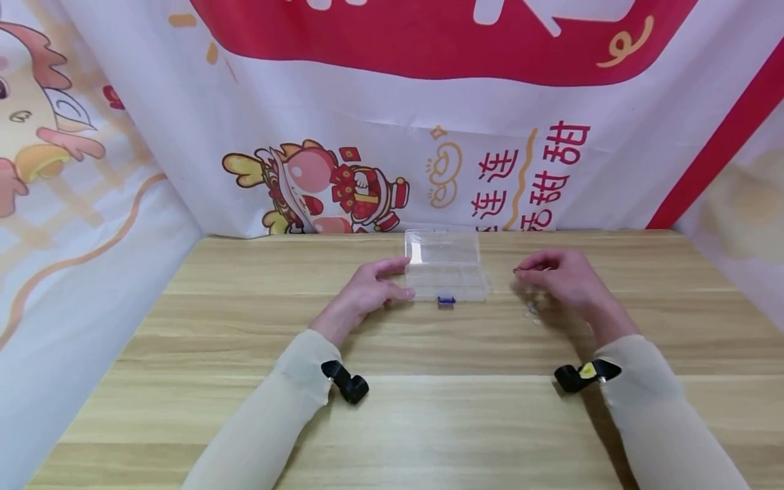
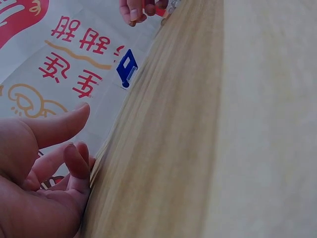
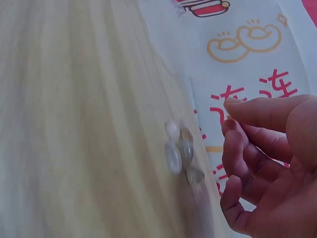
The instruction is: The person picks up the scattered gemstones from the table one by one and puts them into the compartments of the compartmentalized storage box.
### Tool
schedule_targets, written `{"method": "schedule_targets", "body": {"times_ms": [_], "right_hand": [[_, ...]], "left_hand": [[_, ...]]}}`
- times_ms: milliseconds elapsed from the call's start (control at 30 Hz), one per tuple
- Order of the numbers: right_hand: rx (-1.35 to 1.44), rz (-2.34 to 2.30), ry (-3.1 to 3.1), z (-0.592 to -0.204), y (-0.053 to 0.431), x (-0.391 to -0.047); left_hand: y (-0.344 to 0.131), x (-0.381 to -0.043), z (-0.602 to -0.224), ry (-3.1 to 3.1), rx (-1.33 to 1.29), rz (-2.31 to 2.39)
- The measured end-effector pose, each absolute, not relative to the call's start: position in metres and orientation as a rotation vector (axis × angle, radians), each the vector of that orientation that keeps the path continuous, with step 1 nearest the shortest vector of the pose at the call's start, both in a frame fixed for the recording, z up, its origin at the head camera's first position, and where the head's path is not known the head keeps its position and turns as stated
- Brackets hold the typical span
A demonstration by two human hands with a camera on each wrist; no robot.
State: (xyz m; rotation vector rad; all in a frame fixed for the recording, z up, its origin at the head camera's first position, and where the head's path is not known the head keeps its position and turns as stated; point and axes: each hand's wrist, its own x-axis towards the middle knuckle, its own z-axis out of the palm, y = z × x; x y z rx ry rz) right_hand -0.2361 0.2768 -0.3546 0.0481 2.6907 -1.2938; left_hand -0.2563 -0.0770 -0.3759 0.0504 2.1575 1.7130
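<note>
A clear plastic compartment box (image 1: 450, 275) stands near the back of the table, its transparent lid (image 1: 444, 246) raised and a blue latch (image 1: 446, 301) on its front. My left hand (image 1: 370, 289) holds the box's left end, thumb near the front corner and fingers farther back. To the right of the box, my right hand (image 1: 563, 275) pinches a small dark piece (image 1: 517, 271) between thumb and forefinger; its kind is mostly hidden. Several small glossy stones (image 3: 173, 157), whitish and grey-brown, lie on the table just beneath that hand.
The wood-grain table (image 1: 441, 422) ends at a printed cloth (image 1: 343, 102) hanging behind it. More cloth hangs at the left and right sides. Each sleeve carries a black wrist camera, one on the left (image 1: 346, 382) and one on the right (image 1: 578, 378).
</note>
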Motion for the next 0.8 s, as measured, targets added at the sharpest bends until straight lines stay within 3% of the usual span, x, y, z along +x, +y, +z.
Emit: {"method": "schedule_targets", "body": {"times_ms": [800], "right_hand": [[-0.008, -1.408, 2.674, -0.354, 0.237, -0.254]], "left_hand": [[-0.076, -0.255, -0.376, 2.175, 0.04, 1.703]]}}
